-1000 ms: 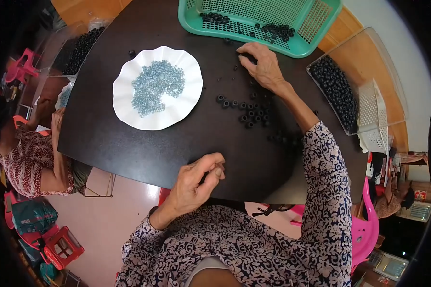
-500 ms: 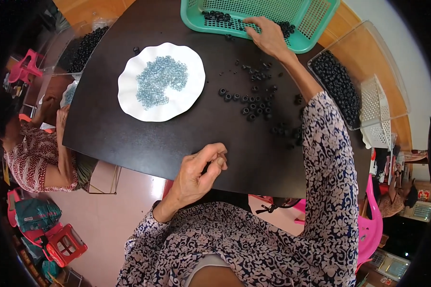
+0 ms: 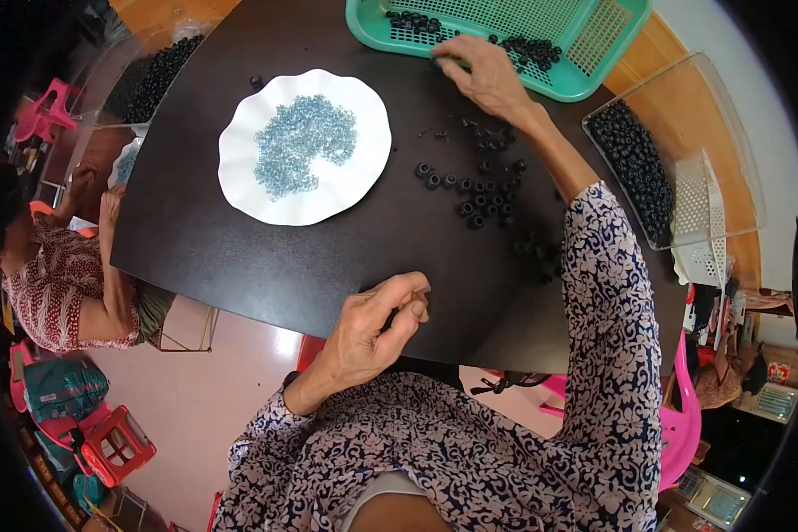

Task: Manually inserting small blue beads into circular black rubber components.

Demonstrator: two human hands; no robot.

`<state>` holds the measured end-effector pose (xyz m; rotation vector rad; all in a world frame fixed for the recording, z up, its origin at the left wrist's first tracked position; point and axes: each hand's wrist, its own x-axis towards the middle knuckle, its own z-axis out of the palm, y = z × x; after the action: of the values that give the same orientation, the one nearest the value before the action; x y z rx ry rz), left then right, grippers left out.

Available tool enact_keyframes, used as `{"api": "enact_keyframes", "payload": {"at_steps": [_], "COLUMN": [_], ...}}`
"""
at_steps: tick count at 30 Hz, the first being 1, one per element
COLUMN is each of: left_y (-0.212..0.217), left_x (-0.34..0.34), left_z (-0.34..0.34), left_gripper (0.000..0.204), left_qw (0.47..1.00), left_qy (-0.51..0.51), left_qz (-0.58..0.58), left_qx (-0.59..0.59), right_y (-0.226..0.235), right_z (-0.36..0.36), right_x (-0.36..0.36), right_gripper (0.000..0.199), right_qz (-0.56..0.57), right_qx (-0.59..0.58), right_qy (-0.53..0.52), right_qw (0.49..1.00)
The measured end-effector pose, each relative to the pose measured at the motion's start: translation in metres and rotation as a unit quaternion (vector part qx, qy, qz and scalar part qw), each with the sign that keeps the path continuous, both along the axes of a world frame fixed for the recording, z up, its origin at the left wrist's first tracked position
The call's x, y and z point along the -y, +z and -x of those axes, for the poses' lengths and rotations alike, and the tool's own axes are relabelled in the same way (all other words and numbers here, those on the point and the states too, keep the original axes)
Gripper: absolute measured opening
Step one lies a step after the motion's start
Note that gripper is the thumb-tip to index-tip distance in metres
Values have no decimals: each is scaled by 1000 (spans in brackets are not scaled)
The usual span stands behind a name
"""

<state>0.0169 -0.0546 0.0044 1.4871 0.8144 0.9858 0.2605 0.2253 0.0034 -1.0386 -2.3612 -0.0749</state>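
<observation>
My left hand (image 3: 372, 330) is held above the near edge of the dark table, its fingers curled in against the thumb. Whatever it holds, if anything, is hidden. Stretched to the far side, my right hand (image 3: 490, 82) has its thumb and finger drawn close around a dark bead at the front rim of a green plastic basket (image 3: 390, 43). Black beads (image 3: 532, 53) lie inside that basket. Between my hands, more black beads (image 3: 479, 199) are scattered on the table. A white scalloped plate (image 3: 355, 186) at the left bears a heap of clear bluish beads (image 3: 306, 137).
At the right stands a clear bin (image 3: 705, 97) of black beads, beside a white perforated basket (image 3: 702, 208). Another person (image 3: 71, 293) sits at the left near a second bin (image 3: 151, 84) of black beads. A red stool (image 3: 120, 448) is on the floor, lower left.
My right hand has drawn back from inside the green basket to its front rim, thumb and finger coming closer together. The left hand stays curled, nearly unmoved.
</observation>
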Motion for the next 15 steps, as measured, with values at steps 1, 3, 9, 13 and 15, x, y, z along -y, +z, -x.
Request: {"api": "enact_keyframes", "payload": {"at_steps": [1, 3, 9, 13, 15], "left_y": [-1, 0, 0, 2, -1], "left_x": [0, -1, 1, 1, -1], "left_z": [0, 0, 4, 1, 0], "left_gripper": [17, 17, 19, 20, 19], "left_qw": [1000, 1000, 1000, 1000, 1000], "left_qy": [-1, -2, -3, -4, 3], "left_qz": [-1, -1, 7, 1, -2], "left_qx": [-2, -4, -13, -14, -3], "right_y": [-2, -6, 5, 2, -2], "right_z": [1, 0, -30, -80, -86], "right_x": [2, 6, 25, 23, 28], "right_gripper": [21, 21, 25, 28, 28], "right_qz": [0, -25, 100, 103, 71], "right_qx": [0, 59, -145, -170, -51], "right_qy": [0, -1, -157, -188, -217], "right_qw": [1000, 998, 972, 962, 972]}}
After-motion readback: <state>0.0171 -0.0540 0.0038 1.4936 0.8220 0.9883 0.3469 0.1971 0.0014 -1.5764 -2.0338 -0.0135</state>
